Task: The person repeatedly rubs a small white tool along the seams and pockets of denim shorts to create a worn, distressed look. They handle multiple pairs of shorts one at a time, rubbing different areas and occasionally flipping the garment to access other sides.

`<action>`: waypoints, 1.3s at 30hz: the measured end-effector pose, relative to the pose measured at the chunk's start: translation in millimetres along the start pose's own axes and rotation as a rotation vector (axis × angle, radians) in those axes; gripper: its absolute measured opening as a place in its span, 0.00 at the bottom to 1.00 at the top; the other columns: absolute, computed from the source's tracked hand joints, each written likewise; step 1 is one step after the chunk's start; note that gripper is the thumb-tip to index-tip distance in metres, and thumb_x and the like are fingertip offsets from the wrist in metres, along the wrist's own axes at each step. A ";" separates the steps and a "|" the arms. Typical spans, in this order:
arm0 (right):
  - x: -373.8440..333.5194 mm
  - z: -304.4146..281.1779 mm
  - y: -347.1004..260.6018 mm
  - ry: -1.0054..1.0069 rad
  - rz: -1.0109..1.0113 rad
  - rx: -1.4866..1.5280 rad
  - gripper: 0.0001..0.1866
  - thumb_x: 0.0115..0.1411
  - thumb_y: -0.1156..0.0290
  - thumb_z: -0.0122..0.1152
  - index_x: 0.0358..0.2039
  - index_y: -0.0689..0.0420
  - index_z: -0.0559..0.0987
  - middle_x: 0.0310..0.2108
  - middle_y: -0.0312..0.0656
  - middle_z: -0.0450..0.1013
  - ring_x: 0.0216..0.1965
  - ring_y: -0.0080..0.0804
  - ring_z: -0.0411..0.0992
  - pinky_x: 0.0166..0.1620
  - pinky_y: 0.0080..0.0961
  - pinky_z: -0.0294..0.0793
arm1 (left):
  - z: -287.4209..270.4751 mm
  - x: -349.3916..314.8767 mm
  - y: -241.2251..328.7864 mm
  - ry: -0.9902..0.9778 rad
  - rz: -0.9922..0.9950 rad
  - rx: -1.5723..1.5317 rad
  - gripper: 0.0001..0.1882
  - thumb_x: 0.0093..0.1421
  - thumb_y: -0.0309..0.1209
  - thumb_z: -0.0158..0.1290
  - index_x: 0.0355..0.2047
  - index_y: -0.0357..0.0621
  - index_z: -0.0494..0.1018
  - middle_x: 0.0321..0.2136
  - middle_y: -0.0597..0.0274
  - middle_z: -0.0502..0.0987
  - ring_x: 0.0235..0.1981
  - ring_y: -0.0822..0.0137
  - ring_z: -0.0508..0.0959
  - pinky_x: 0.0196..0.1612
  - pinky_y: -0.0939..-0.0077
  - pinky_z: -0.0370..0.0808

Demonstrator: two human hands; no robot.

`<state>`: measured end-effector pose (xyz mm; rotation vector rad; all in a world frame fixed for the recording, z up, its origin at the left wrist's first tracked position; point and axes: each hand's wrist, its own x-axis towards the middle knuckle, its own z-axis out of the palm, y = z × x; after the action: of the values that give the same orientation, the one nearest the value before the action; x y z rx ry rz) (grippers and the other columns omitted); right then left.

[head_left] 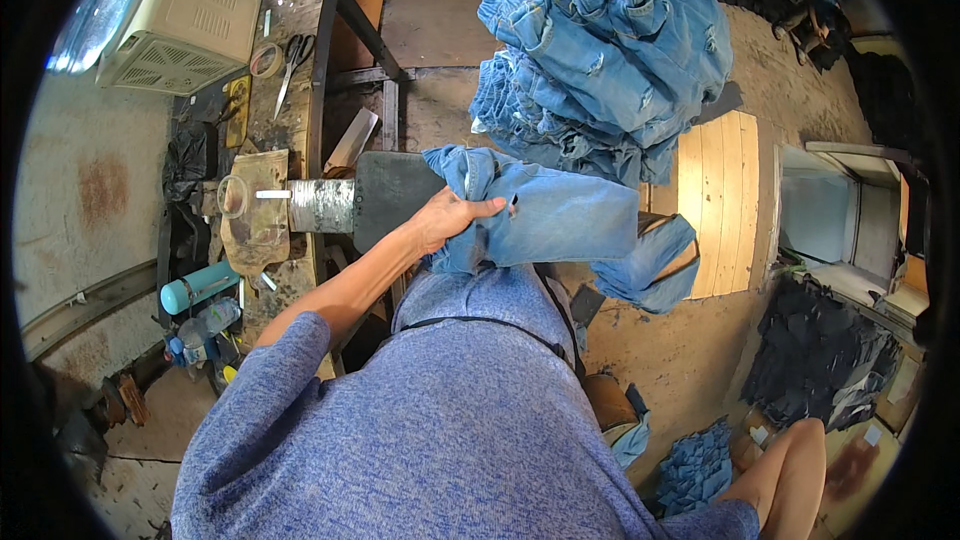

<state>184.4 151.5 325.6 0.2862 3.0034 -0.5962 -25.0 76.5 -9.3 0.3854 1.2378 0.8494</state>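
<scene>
The left hand was closed around a bunched fold of a light blue denim garment, thumb lying across the cloth and fingers wrapped under it. The garment hung in front of the person's chest, just off the right edge of the bench, with one leg trailing down to the right over the dusty floor. It touched the dark flat pad that stuck out from the bench on a silver cylinder.

Of the right hand only the forearm showed, at the lower right corner of the view; the hand itself lay outside the picture, so how far it was open could not be told.

A tall heap of folded blue denim garments stood beyond the held one, well clear of the bench. On the bench's far end lay a pair of scissors beside a roll of clear tape, with a cream plastic box with vent slots at its far left corner. A turquoise bottle lay at the near left edge. A pile of dark cloth pieces sat on the floor to the right, near a pale wooden panel.
</scene>
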 end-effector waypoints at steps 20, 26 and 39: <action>2.8 -3.2 -2.6 -0.029 0.008 -0.010 0.21 0.72 0.53 0.61 0.35 0.60 0.83 0.20 0.30 0.72 0.24 0.19 0.66 0.30 0.24 0.65 | 22.5 -18.3 -18.2 -0.052 -0.294 -0.287 0.16 0.63 0.32 0.68 0.48 0.38 0.81 0.44 0.57 0.86 0.43 0.64 0.85 0.51 0.66 0.82; 0.9 -3.5 -3.1 -0.031 0.000 -0.016 0.21 0.71 0.52 0.62 0.33 0.59 0.83 0.20 0.30 0.73 0.24 0.19 0.67 0.30 0.24 0.66 | 16.5 -25.0 -14.9 -0.125 -0.272 -0.422 0.16 0.64 0.34 0.68 0.47 0.37 0.81 0.44 0.57 0.86 0.45 0.64 0.85 0.52 0.66 0.82; -14.0 -4.8 1.0 0.027 0.024 0.021 0.23 0.70 0.50 0.65 0.28 0.59 0.84 0.20 0.31 0.75 0.23 0.19 0.69 0.30 0.25 0.67 | 14.6 -18.4 -24.5 -0.134 -0.277 -0.269 0.19 0.63 0.38 0.70 0.46 0.35 0.82 0.45 0.57 0.85 0.46 0.64 0.84 0.51 0.64 0.82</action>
<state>198.2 151.9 331.1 0.3334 3.0165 -0.6270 -4.2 49.7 -9.0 0.0502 1.0083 0.7270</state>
